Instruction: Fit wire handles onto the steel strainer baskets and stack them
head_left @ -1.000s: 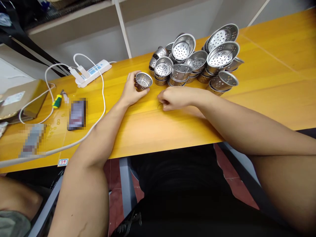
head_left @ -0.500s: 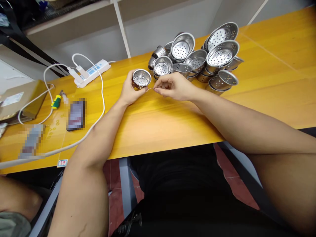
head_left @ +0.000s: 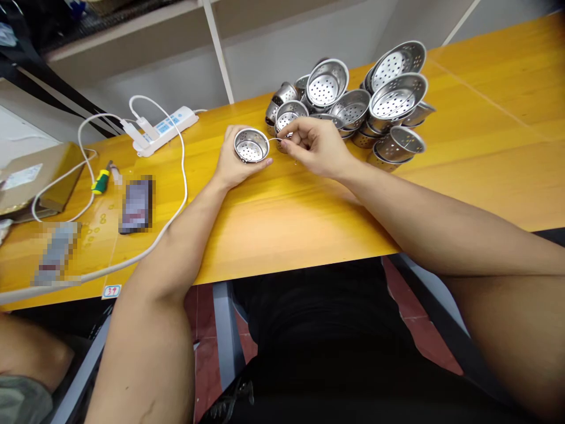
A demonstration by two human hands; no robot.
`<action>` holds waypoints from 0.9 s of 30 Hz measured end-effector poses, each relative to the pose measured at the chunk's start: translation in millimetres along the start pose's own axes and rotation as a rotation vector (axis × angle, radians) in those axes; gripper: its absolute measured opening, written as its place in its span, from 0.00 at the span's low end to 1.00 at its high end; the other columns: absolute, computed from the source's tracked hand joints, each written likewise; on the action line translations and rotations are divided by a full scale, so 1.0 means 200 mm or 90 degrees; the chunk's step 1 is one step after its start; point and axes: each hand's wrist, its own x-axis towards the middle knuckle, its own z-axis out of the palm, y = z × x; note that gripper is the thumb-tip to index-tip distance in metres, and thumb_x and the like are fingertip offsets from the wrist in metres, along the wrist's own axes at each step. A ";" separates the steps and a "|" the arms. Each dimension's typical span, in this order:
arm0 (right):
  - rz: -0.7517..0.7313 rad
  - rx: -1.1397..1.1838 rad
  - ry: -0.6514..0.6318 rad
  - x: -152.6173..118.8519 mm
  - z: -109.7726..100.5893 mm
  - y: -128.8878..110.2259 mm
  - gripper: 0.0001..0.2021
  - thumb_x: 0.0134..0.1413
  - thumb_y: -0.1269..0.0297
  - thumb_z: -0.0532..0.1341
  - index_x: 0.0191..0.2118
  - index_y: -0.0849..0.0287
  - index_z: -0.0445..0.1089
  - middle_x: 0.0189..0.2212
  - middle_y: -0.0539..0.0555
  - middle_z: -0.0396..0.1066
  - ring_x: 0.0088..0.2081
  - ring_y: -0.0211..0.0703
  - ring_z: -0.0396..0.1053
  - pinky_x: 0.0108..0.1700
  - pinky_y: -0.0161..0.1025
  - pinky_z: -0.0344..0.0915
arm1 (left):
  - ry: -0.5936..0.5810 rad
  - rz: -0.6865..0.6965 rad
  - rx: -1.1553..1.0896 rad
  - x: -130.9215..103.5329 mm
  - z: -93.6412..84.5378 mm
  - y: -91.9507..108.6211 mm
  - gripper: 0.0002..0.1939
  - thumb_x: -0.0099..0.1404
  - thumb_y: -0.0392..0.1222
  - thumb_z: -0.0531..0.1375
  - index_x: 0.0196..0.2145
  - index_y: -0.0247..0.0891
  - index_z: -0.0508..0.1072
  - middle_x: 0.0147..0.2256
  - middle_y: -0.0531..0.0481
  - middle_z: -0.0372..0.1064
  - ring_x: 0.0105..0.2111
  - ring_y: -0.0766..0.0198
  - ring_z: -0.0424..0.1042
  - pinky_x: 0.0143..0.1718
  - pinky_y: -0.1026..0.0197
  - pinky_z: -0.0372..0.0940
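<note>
My left hand (head_left: pixel 235 162) is wrapped round a small perforated metal cup (head_left: pixel 252 145), its open mouth facing up toward me. Close on its right, my right hand (head_left: pixel 314 145) pinches a thin pale strand (head_left: pixel 274 139), perhaps wire or string, between thumb and forefinger. The strand reaches to the cup's right rim; whether it is fastened there I cannot tell. Behind my right hand stand several more perforated metal cups (head_left: pixel 327 83), stacked and leaning on each other. One small cup (head_left: pixel 289 112) is partly covered by my right fingers.
A white power strip (head_left: pixel 165 131) with a long white cable lies to the left. Near it are a green-and-yellow screwdriver (head_left: pixel 101 181), a blurred phone-like object (head_left: pixel 136 205) and a cardboard box (head_left: pixel 44 176). At far left a neighbour's leg (head_left: pixel 33 353) shows.
My right hand has shifted slightly right and its grip on the strand has turned. The cup in my left hand has moved a little left and down, tilting toward me.
</note>
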 end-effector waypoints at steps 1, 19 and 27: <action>-0.006 0.012 0.014 0.00 0.00 0.01 0.36 0.70 0.16 0.77 0.52 0.48 0.83 0.31 0.51 0.71 0.30 0.48 0.64 0.31 0.47 0.64 | 0.010 0.006 -0.011 0.00 0.01 0.00 0.54 0.53 0.85 0.89 0.60 0.47 0.80 0.58 0.44 0.82 0.65 0.38 0.87 0.80 0.28 0.80; -0.010 -0.009 0.082 0.02 0.03 0.07 0.33 0.75 0.21 0.76 0.55 0.48 0.83 0.31 0.51 0.66 0.32 0.50 0.67 0.38 0.50 0.76 | -0.059 0.128 -0.126 -0.03 0.18 -0.12 0.54 0.76 0.84 0.77 0.81 0.55 0.62 0.72 0.41 0.76 0.73 0.41 0.84 0.82 0.32 0.77; 0.014 -0.069 0.106 0.02 0.08 0.02 0.28 0.75 0.26 0.77 0.51 0.47 0.82 0.29 0.49 0.64 0.34 0.52 0.67 0.43 0.51 0.77 | -0.105 0.160 -0.136 -0.05 0.21 -0.02 0.54 0.79 0.81 0.76 0.83 0.57 0.58 0.72 0.42 0.75 0.71 0.43 0.85 0.81 0.31 0.78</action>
